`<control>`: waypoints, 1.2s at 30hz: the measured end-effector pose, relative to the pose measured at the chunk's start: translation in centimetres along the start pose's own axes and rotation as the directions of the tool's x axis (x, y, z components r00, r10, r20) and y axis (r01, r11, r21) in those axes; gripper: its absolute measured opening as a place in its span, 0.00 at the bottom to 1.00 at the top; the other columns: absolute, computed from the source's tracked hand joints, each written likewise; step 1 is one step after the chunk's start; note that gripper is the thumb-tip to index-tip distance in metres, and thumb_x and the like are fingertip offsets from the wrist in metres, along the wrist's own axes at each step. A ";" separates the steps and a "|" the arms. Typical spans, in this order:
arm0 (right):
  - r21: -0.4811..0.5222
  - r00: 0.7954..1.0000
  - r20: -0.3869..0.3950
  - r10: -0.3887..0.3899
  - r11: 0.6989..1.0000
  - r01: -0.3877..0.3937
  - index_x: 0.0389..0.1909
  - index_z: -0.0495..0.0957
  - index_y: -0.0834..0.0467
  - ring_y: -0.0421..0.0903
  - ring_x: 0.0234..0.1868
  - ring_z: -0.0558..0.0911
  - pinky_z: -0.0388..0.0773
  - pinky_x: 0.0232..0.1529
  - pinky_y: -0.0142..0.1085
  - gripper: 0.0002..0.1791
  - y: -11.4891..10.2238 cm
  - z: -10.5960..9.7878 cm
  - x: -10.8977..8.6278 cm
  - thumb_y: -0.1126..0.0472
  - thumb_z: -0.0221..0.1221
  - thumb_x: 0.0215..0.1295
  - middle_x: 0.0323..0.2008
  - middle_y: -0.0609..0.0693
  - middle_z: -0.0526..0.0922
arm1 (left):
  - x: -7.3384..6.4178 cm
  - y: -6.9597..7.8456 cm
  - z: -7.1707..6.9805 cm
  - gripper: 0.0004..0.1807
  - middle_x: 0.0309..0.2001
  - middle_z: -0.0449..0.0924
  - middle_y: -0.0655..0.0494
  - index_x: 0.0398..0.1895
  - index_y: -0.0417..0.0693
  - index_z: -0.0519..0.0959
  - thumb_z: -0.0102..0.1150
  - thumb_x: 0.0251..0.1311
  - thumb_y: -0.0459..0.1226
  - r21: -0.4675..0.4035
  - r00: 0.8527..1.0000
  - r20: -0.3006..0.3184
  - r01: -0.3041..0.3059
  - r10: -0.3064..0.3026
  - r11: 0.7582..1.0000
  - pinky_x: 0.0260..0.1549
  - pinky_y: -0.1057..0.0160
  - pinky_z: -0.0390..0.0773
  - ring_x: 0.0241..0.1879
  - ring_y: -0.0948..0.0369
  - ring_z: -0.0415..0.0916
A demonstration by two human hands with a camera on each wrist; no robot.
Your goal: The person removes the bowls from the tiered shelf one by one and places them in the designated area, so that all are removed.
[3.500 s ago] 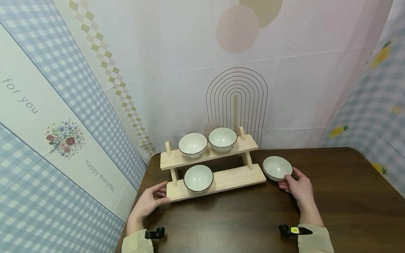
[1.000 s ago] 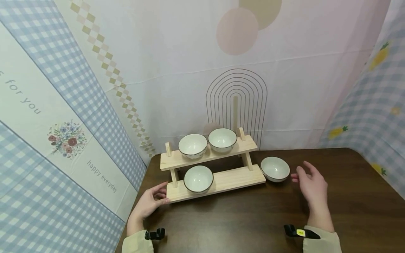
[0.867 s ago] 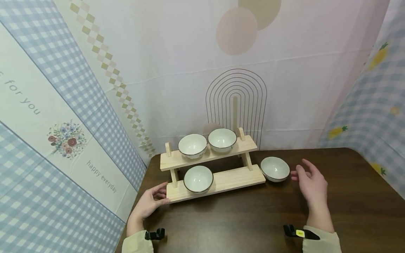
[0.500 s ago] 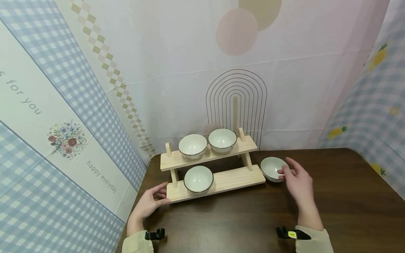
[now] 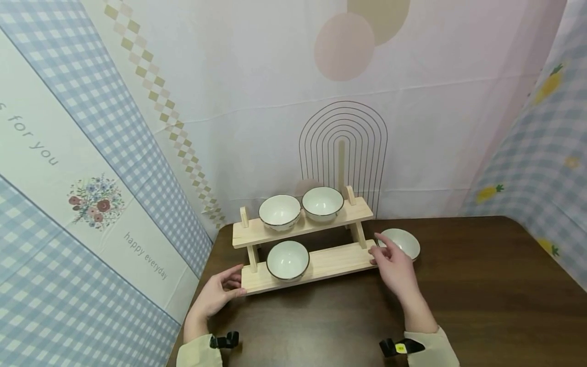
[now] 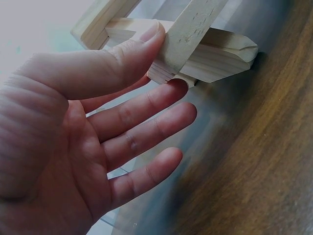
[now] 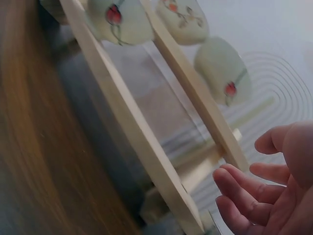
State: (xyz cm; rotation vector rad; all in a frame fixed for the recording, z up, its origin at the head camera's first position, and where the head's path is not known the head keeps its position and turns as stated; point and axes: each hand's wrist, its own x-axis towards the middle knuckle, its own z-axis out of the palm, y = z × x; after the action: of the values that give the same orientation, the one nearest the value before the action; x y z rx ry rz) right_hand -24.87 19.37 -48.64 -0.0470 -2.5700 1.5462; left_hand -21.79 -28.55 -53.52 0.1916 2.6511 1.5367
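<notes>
A two-tier wooden shelf (image 5: 339, 259) stands on the table. My left hand (image 5: 216, 291) pinches the left end of its lower board; the left wrist view shows the thumb (image 6: 139, 49) against the board's edge with the other fingers spread below. Two white, dark-rimmed bowls (image 5: 279, 211) (image 5: 323, 203) sit on the upper board and another bowl (image 5: 288, 260) on the lower board's left part. A similar bowl (image 5: 404, 240) is on the table just right of the shelf, partly hidden by my right hand (image 5: 397, 267). That hand holds nothing, its loosely bent fingers at the lower board's right end.
The dark wooden table (image 5: 321, 321) extends in front and to the right. A pale printed cloth (image 5: 257, 127) hangs behind the shelf. Checked cloths hang at the left (image 5: 151, 183) and right (image 5: 518, 168).
My right hand let go of the right bowl and drew back right, then moved left past it to the shelf's right end. The bowl sits slightly farther left than at first. My left hand stayed put.
</notes>
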 end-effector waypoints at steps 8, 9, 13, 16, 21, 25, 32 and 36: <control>0.037 0.995 0.101 -0.022 0.999 0.018 0.76 0.73 0.59 0.50 0.41 0.91 0.80 0.41 0.38 0.26 -0.7 2.5 -0.5 0.57 0.58 0.81 0.48 0.59 0.91 | -0.2 0.2 0.2 0.40 0.50 0.86 0.44 0.75 0.31 0.72 0.79 0.61 0.33 0.001 1.000 -0.005 -0.016 0.016 1.000 0.47 0.62 0.82 0.47 0.52 0.85; 0.047 0.994 0.108 -0.028 0.999 0.023 0.75 0.73 0.60 0.50 0.40 0.91 0.80 0.41 0.37 0.26 -0.8 2.8 -0.6 0.57 0.58 0.81 0.47 0.59 0.91 | -0.1 0.3 0.3 0.40 0.50 0.86 0.44 0.74 0.31 0.72 0.79 0.61 0.33 -0.002 1.000 -0.003 -0.022 0.022 1.000 0.48 0.61 0.82 0.47 0.51 0.85; 0.104 0.989 0.138 -0.047 0.994 0.033 0.74 0.75 0.60 0.49 0.39 0.91 0.82 0.41 0.36 0.24 -1.0 4.4 -0.7 0.60 0.59 0.81 0.45 0.58 0.91 | -0.1 0.2 0.4 0.40 0.51 0.86 0.43 0.75 0.30 0.71 0.78 0.61 0.33 -0.012 1.000 0.011 -0.024 0.024 1.000 0.49 0.60 0.82 0.48 0.51 0.84; 0.168 0.981 0.182 -0.070 0.985 0.039 0.73 0.76 0.59 0.49 0.38 0.91 0.84 0.43 0.38 0.24 -1.4 6.0 -0.6 0.60 0.59 0.81 0.43 0.56 0.91 | 0.0 0.2 0.4 0.40 0.50 0.86 0.44 0.75 0.31 0.72 0.79 0.60 0.33 -0.008 1.000 -0.004 -0.009 0.009 1.000 0.48 0.61 0.82 0.47 0.53 0.85; 0.246 0.961 0.258 -0.098 0.969 0.033 0.73 0.76 0.58 0.48 0.34 0.90 0.86 0.43 0.40 0.23 -2.3 8.4 -0.4 0.59 0.59 0.82 0.37 0.53 0.90 | 0.1 0.1 0.3 0.40 0.49 0.86 0.45 0.74 0.31 0.72 0.79 0.60 0.33 0.006 1.000 -0.013 -0.020 0.020 1.000 0.47 0.63 0.82 0.45 0.57 0.85; 0.277 0.951 0.291 -0.104 0.961 0.021 0.73 0.76 0.59 0.49 0.30 0.88 0.84 0.37 0.38 0.23 -2.8 9.8 -0.1 0.58 0.57 0.82 0.32 0.53 0.89 | 0.1 0.0 0.1 0.40 0.50 0.86 0.44 0.74 0.30 0.71 0.78 0.62 0.33 0.008 0.999 0.003 -0.051 0.051 0.999 0.47 0.62 0.82 0.46 0.54 0.85; 0.286 0.936 0.340 -0.096 0.958 -0.005 0.74 0.74 0.60 0.47 0.27 0.85 0.80 0.30 0.36 0.24 -3.1 11.0 0.0 0.54 0.54 0.85 0.30 0.52 0.88 | 0.0 -0.1 -0.1 0.40 0.51 0.86 0.41 0.75 0.27 0.70 0.77 0.62 0.31 -0.015 0.998 0.016 -0.057 0.058 0.998 0.48 0.60 0.82 0.48 0.48 0.85; 0.289 0.929 0.362 -0.084 0.957 -0.026 0.76 0.72 0.59 0.47 0.27 0.86 0.80 0.30 0.37 0.27 -3.3 11.4 -0.3 0.51 0.53 0.85 0.32 0.54 0.88 | 0.0 -0.1 -0.1 0.40 0.51 0.86 0.42 0.75 0.28 0.70 0.77 0.62 0.31 -0.018 0.998 0.010 -0.054 0.054 0.998 0.49 0.59 0.83 0.48 0.49 0.85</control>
State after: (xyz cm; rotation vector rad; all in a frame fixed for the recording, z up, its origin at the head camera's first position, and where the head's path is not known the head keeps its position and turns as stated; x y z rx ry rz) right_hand -26.01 7.74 -51.02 0.3473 -2.5500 2.0758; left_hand -21.79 -28.71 -53.54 0.2711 2.6445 1.5698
